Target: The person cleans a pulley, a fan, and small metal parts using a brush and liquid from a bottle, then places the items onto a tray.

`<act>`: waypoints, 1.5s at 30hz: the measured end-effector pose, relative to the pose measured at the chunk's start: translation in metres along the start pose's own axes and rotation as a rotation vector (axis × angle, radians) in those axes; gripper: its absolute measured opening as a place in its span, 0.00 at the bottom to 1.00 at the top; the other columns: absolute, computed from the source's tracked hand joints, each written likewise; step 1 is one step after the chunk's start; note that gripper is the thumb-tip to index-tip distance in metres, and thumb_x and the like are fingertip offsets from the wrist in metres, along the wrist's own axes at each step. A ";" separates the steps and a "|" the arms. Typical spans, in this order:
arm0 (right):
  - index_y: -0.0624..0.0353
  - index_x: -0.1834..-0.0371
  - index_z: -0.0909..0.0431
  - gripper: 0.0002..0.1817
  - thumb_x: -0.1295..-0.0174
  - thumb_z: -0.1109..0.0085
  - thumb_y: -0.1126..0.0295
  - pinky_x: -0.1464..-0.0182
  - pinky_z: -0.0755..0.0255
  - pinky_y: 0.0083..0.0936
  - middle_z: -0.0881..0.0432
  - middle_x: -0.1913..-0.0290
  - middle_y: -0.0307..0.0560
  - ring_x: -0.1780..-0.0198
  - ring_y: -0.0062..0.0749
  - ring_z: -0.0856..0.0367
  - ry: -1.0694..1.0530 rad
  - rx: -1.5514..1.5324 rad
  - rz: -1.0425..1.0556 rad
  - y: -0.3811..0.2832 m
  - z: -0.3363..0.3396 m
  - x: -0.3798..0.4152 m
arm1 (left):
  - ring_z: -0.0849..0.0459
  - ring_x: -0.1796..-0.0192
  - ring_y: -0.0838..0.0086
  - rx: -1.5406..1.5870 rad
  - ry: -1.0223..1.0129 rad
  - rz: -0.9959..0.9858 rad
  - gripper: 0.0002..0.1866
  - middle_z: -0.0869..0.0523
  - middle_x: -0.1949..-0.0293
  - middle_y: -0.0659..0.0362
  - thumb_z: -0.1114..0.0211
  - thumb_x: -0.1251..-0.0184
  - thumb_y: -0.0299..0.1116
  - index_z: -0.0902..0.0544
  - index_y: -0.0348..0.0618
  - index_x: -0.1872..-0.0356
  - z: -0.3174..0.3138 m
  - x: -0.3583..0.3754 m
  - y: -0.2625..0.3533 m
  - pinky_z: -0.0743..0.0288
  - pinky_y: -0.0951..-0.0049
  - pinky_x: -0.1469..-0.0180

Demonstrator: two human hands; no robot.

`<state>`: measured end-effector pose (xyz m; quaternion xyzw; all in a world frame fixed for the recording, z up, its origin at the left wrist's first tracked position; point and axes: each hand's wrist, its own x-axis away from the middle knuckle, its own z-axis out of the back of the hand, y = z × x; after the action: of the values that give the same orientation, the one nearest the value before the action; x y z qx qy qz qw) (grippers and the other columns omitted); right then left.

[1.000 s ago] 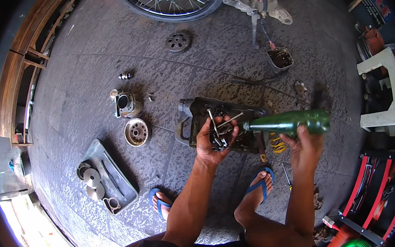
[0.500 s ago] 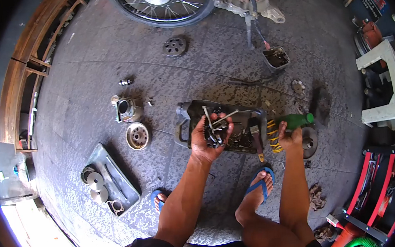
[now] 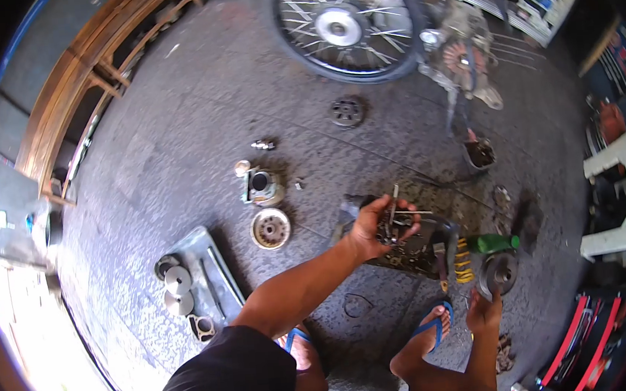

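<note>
My left hand (image 3: 378, 228) holds a bunch of dark bolts and small metal parts (image 3: 396, 226) above a cut-open black container (image 3: 414, 259). A brush (image 3: 441, 262) leans on the container's right side, beside a yellow spring (image 3: 463, 261). My right hand (image 3: 485, 310) is at the lower edge of a round grey metal disc part (image 3: 501, 272), its fingers closed at the rim. Behind the disc lies a green bottle (image 3: 495, 244).
A wheel (image 3: 338, 28) and engine (image 3: 464, 58) stand at the top. A cylinder (image 3: 262, 186), round drum (image 3: 270, 228) and grey tray (image 3: 212, 266) lie left. A small parts box (image 3: 480, 154), white stool (image 3: 612, 164) and red-edged tool rack (image 3: 566, 333) are right.
The view has shifted, so the floor items appear farther right and lower. My right hand has left the green bottle and moved to the round disc. My left hand still holds the metal parts.
</note>
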<state>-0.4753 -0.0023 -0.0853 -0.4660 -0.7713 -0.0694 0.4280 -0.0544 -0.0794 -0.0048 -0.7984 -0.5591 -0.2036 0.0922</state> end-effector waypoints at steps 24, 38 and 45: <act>0.66 0.39 0.25 0.32 0.22 0.58 0.45 0.51 0.23 0.18 0.15 0.52 0.46 0.56 0.26 0.17 0.145 0.707 0.184 0.031 0.024 0.028 | 0.17 0.48 0.56 0.153 0.453 -1.247 0.18 0.15 0.58 0.52 0.48 0.27 0.44 0.16 0.41 0.63 0.355 0.341 0.189 0.20 0.49 0.45; 0.64 0.47 0.20 0.31 0.27 0.50 0.41 0.61 0.18 0.17 0.14 0.60 0.45 0.62 0.25 0.15 0.175 0.473 0.041 0.039 -0.013 0.042 | 0.16 0.60 0.68 -0.889 1.265 -0.484 0.17 0.15 0.59 0.59 0.37 0.36 0.42 0.18 0.43 0.51 0.319 0.382 0.134 0.20 0.64 0.66; 0.63 0.47 0.20 0.29 0.26 0.50 0.44 0.60 0.18 0.18 0.13 0.58 0.44 0.60 0.26 0.15 0.077 0.377 -0.093 0.037 -0.039 0.066 | 0.11 0.57 0.59 -0.877 1.319 -0.405 0.20 0.14 0.58 0.53 0.42 0.29 0.44 0.18 0.42 0.46 0.277 0.377 0.165 0.12 0.60 0.64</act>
<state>-0.4366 0.0416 -0.0239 -0.3384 -0.7745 0.0386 0.5331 0.2705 0.2880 -0.0798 -0.3613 -0.3926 -0.8447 0.0429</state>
